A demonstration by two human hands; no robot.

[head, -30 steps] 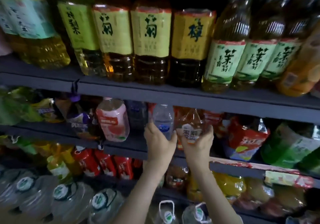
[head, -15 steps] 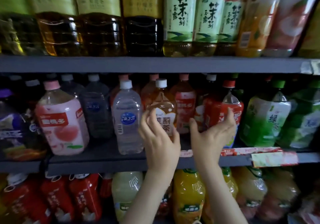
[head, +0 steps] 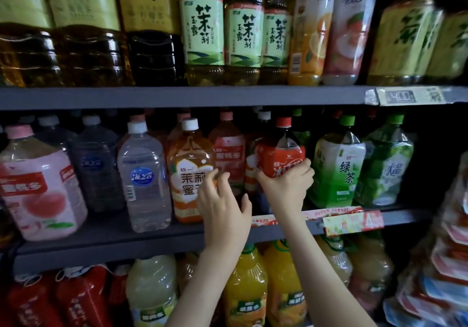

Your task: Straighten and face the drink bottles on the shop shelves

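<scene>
The middle shelf (head: pixel 101 240) carries a front row of large upright drink bottles. Among them are a clear water bottle (head: pixel 143 174), an orange-label bottle (head: pixel 188 174), a red-label bottle (head: pixel 281 154) and a green-label bottle (head: pixel 336 169).

The red-label bottle stands near the shelf's front edge, between the orange-label and green-label bottles. Its long axis is vertical, with the red cap on top. Its label appears turned partly to one side, so it probably needs a twist about that axis.

The bottle lies directly ahead of and above the right hand (head: pixel 286 187), which is the nearer hand. This hand reaches up from below the shelf edge and is clamped round the lower body of the bottle, with the fingers wrapped across the label.

The left hand (head: pixel 224 210) is raised just beside it, to the left. Its fingers (head: pixel 211 174) are spread and loosely curved at the right flank of the orange-label bottle. They grip nothing, and it cannot be told whether they touch that bottle.
</scene>
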